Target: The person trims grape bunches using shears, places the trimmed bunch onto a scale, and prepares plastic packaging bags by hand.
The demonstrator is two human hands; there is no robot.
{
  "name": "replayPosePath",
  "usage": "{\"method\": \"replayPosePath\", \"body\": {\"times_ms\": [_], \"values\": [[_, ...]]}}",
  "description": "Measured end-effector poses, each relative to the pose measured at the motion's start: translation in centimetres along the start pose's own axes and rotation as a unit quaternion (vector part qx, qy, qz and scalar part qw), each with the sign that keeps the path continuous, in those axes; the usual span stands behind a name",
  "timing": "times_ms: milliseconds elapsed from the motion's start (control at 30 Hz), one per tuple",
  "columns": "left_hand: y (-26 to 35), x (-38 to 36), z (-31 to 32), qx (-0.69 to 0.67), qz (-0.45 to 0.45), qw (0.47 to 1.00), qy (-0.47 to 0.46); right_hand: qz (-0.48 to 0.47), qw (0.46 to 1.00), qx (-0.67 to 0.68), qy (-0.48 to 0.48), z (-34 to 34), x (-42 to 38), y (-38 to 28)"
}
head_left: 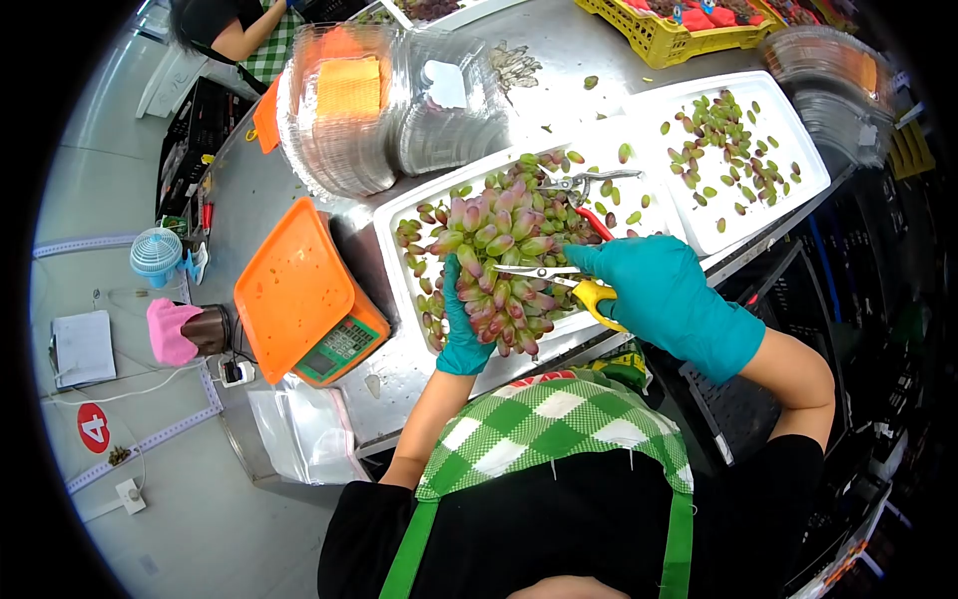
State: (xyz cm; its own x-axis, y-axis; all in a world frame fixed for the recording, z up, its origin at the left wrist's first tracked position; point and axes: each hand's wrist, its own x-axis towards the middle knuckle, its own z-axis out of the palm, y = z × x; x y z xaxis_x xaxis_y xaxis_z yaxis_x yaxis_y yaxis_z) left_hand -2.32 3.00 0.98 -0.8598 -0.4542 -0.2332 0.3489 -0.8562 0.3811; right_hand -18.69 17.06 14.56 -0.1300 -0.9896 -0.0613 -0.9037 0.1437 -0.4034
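Note:
A big bunch of grapes (496,240), green blending into pink, is held over a white tray (387,240). My left hand (462,324), in a teal glove, is closed around the bunch's lower left side, its fingers partly hidden by the fruit. My right hand (664,295), gloved too, grips yellow-handled scissors (596,299). Their slightly parted blades reach in against the grapes. Behind the bunch, red-handled pruning shears (589,185) lie in the tray. Loose grapes (429,290) are scattered around them.
An orange scale (299,290) stands left of the tray. Stacked clear plastic containers (349,110) sit behind it. To the right is a second white tray (808,165) with loose grapes; farther back, a yellow crate (659,42). A co-worker's arm (244,38) shows at top left.

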Motion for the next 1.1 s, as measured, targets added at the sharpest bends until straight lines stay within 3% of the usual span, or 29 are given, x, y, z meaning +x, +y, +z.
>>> {"method": "replayPosePath", "body": {"times_ms": [33, 167, 200, 267, 300, 367, 400, 433, 467, 600, 733, 1100], "values": [[0.0, 0.0, -0.4, -0.01, -0.008, 1.0, -0.001, 0.0, 1.0, 0.014, 0.0, -0.1, 0.1, 0.0], [-0.1, -0.3, -0.9, -0.064, -0.05, 0.997, -0.013, 0.002, 0.985, 0.062, 0.161, 0.1, 0.8, 0.2], [0.0, -0.3, -0.5, -0.067, -0.054, 0.996, -0.022, 0.002, 0.977, 0.043, 0.209, -0.7, 1.3, 0.1], [-0.1, -0.5, -0.1, -0.075, -0.061, 0.995, -0.039, 0.007, 0.962, -0.118, 0.248, -0.2, 2.2, 2.4], [-0.1, -0.5, -0.4, -0.109, -0.08, 0.988, -0.07, 0.043, 0.972, -0.153, 0.173, 0.2, 1.9, 3.4], [-0.2, -0.6, 1.6, -0.055, -0.042, 0.998, -0.007, 0.11, 0.968, -0.222, 0.024, 0.5, 1.5, 4.9], [-0.2, -0.5, 2.3, -0.03, -0.02, 0.999, 0.025, 0.081, 0.978, -0.174, 0.081, 0.3, 1.6, 4.6], [0.0, -0.6, 1.0, -0.022, -0.052, 0.997, -0.047, 0.052, 0.982, -0.123, 0.132, 0.3, 1.2, 3.9], [0.0, -0.8, 0.9, -0.021, -0.058, 0.997, -0.044, 0.025, 0.981, -0.068, 0.182, 0.2, 0.8, 3.1], [-0.1, -0.7, 0.8, 0.012, -0.06, 0.998, -0.013, -0.015, 0.974, -0.198, 0.111, 0.0, 1.4, 0.9], [-0.4, -0.9, 0.9, 0.041, -0.051, 0.998, 0.011, -0.099, 0.909, -0.374, 0.155, 0.0, 2.3, 0.1], [-0.8, -1.5, 2.5, 0.049, -0.09, 0.995, 0.011, -0.079, 0.924, -0.36, 0.099, 0.7, 2.1, -0.1]]}}
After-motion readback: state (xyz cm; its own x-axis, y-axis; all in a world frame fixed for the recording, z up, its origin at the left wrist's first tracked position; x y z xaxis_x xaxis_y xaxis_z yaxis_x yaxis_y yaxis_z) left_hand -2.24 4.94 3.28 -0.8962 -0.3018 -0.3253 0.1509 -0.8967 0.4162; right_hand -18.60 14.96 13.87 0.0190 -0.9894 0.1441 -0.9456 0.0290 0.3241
